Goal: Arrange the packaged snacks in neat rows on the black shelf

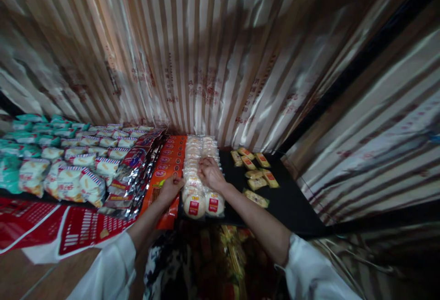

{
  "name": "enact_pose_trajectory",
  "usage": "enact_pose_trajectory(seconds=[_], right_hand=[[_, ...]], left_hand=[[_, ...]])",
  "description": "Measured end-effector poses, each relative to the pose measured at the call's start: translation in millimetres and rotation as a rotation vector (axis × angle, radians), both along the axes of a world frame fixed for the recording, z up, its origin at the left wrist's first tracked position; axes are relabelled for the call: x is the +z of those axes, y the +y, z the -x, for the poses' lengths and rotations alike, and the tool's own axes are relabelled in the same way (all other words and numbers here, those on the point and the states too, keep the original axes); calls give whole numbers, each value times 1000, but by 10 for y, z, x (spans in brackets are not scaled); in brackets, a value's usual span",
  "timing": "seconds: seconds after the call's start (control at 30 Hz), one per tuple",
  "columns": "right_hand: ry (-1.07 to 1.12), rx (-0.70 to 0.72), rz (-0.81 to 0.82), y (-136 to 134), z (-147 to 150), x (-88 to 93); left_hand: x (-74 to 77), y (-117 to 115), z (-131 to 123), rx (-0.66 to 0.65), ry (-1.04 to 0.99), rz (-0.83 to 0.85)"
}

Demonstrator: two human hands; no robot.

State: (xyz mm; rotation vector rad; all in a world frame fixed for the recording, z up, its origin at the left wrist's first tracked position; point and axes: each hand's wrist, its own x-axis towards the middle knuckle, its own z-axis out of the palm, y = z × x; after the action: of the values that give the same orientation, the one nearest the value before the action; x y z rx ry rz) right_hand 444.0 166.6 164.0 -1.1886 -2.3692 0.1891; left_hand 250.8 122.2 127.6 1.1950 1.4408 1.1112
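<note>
Two rows of clear packets of round pale crackers (194, 206) with red labels lie overlapping on the black shelf. My right hand (210, 172) is over the middle of the rows, its fingers bent and closed on one of these packets. At the left edge of the rows is my left hand (172, 186), fingers curled together beside the packets; what they pinch, if anything, is hidden. Under and beside that hand lie flat orange packs (167, 160) with round printed marks.
Several small yellow packets (256, 183) lie scattered on the black shelf (295, 206) at right. Dark shiny packs (129, 178), white bags (68, 181) and green bags (10, 171) fill the left. Striped sheeting (192, 52) hangs behind. More yellow packets (233, 254) show below the shelf.
</note>
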Motion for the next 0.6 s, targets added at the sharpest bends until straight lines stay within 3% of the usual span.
enact_pose_trajectory(seconds=[0.27,0.6], right_hand=[[30,-13,-26,-55,-17,15],[-12,52,29,-151,-21,8]], left_hand=[[45,-49,-64,-9,-61,10],[29,-4,-145,41,19,26]])
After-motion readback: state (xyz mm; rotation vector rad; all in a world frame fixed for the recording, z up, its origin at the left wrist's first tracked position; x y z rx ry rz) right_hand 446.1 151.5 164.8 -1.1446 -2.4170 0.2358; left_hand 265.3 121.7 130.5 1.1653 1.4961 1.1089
